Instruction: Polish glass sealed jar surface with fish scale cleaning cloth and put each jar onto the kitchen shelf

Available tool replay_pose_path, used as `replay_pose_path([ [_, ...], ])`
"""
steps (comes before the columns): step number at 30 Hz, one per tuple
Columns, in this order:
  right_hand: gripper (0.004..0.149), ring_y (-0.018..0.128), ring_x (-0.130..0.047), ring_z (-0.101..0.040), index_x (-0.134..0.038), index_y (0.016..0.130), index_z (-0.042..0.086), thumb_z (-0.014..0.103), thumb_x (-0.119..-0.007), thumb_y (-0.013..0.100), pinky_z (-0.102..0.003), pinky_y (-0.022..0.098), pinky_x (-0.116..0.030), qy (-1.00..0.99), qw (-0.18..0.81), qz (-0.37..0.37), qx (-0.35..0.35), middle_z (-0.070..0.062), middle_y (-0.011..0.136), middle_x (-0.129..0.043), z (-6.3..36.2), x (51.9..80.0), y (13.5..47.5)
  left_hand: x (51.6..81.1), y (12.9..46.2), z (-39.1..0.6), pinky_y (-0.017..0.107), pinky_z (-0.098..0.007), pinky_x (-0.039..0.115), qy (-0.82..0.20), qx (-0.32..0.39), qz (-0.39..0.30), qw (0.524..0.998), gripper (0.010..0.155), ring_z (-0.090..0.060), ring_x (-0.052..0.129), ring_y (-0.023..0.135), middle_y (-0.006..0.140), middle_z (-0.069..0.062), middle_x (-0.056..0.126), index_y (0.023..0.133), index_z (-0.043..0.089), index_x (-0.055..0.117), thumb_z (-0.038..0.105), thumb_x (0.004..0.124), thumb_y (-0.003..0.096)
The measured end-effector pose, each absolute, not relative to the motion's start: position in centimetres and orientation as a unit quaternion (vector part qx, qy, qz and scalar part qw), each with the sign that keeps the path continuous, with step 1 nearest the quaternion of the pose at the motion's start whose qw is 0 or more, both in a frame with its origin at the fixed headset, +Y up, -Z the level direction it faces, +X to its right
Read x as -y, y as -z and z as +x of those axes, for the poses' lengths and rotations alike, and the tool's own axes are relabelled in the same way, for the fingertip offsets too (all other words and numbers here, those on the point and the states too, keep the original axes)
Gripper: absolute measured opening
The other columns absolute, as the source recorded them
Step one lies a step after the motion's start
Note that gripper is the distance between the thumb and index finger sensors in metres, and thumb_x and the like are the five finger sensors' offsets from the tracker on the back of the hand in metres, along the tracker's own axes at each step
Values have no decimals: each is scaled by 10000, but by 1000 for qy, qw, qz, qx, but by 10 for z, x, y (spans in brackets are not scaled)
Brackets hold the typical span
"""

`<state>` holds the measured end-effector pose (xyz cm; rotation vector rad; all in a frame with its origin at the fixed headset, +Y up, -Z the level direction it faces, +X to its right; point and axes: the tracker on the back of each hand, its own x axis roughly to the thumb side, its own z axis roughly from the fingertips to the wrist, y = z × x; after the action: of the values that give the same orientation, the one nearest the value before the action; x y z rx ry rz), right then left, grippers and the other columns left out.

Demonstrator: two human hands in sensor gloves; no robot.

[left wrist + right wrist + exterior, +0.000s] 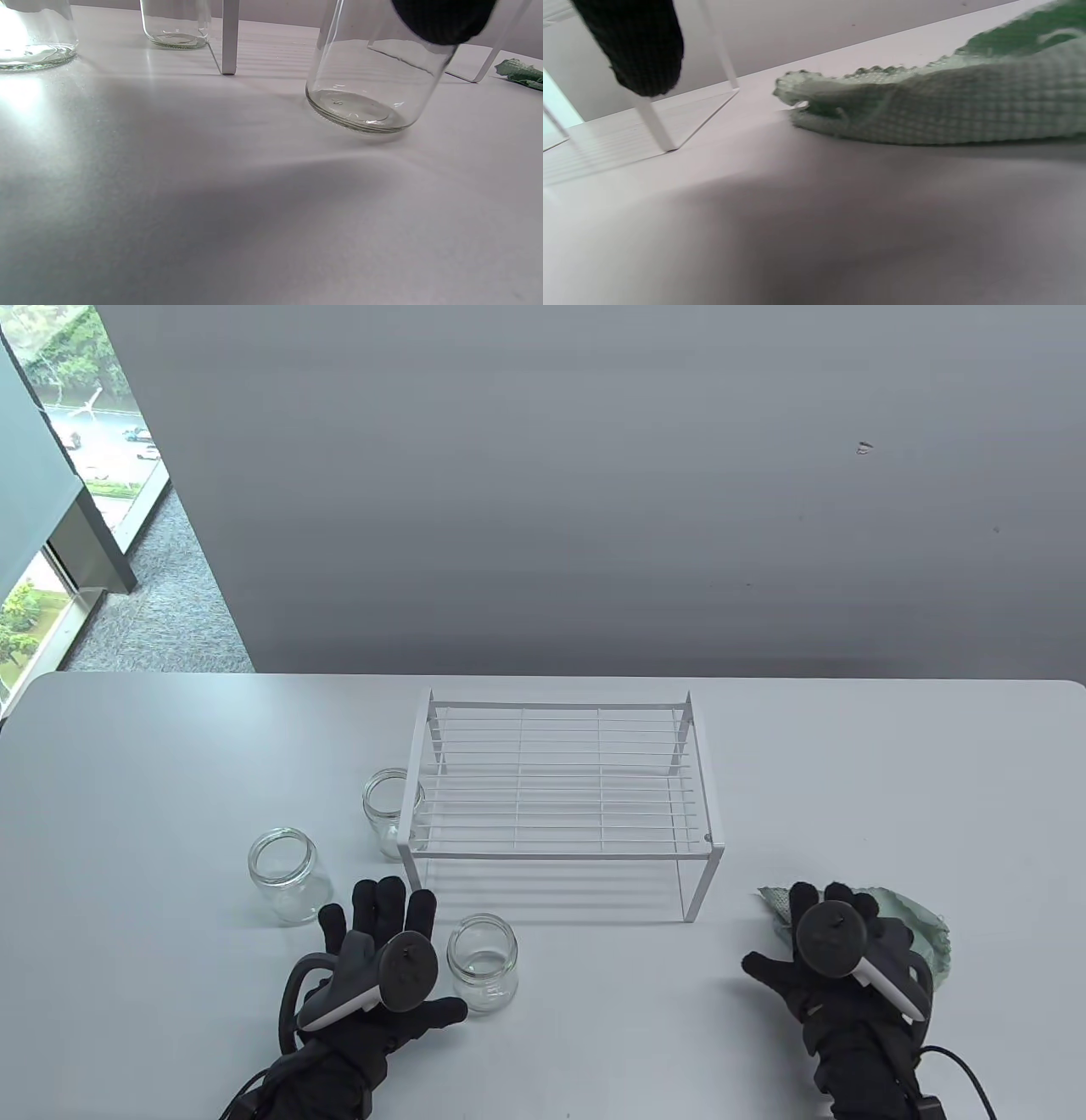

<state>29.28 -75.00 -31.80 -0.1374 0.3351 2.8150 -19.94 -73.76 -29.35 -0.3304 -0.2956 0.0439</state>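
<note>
- Three glass jars: one (483, 963) in front of the kitchen shelf (560, 793), two (289, 876) (392, 810) left of it.
- Left hand (386, 976) beside the front jar, fingers straight.
- Right hand (836, 954) spread over the cleaning cloth (925, 929), right of the shelf.

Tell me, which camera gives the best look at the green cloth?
The right wrist view: the green cloth fills much of it, showing its bumpy weave. In the table view the right hand covers most of the cloth. The left wrist view catches only a corner at the right edge.
</note>
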Motion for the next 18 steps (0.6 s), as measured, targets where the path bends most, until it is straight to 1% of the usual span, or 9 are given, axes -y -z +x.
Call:
replay_pose_path([
  [3, 965, 889, -68, -654, -169, 1063, 56, 555, -777, 503, -794, 517, -116, -975, 165, -90, -115, -364, 1003, -48, 315, 758, 327, 738, 293, -199, 599, -723, -33, -20, 146, -161, 976, 1181, -529, -126, 985, 1052, -264, -168, 998, 144, -128, 708, 719, 398],
  [7, 939, 898, -112, -654, -227, 1071, 64, 545, -791, 495, -807, 516, -163, -973, 177, -117, -92, -374, 1009, -101, 330, 774, 333, 738, 293, -200, 600, -723, -32, -21, 146, -161, 976, 1179, -528, -125, 986, 1053, -262, -167, 998, 145, -127, 707, 718, 397],
  [11, 893, 907, -166, -655, -279, 1076, 66, 522, -790, 502, -811, 521, -202, -967, 176, -140, -120, -381, 1015, -147, 336, 787, 334, 740, 293, -199, 601, -723, -32, -20, 148, -165, 975, 1180, -526, -125, 989, 1055, -261, -166, 1001, 145, -125, 707, 719, 397],
  [14, 843, 909, -238, -658, -358, 1079, 39, 513, -769, 515, -804, 538, -268, -961, 187, -149, -140, -390, 1020, -209, 340, 791, 334, 740, 293, -199, 601, -723, -31, -21, 148, -167, 974, 1180, -528, -124, 988, 1055, -262, -165, 1002, 143, -125, 705, 719, 399],
  [15, 825, 905, -233, -657, -357, 1076, 34, 494, -761, 523, -800, 546, -285, -959, 197, -147, -141, -387, 1018, -206, 340, 792, 334, 740, 293, -199, 602, -723, -32, -22, 148, -168, 974, 1178, -525, -123, 989, 1056, -261, -164, 1002, 145, -124, 707, 717, 398],
  [18, 760, 897, -288, -663, -416, 1066, 26, 436, -762, 527, -783, 560, -333, -963, 187, -144, -126, -388, 1017, -264, 338, 789, 333, 740, 293, -199, 602, -723, -31, -23, 150, -169, 974, 1176, -526, -122, 989, 1056, -259, -165, 1003, 145, -123, 706, 716, 400],
])
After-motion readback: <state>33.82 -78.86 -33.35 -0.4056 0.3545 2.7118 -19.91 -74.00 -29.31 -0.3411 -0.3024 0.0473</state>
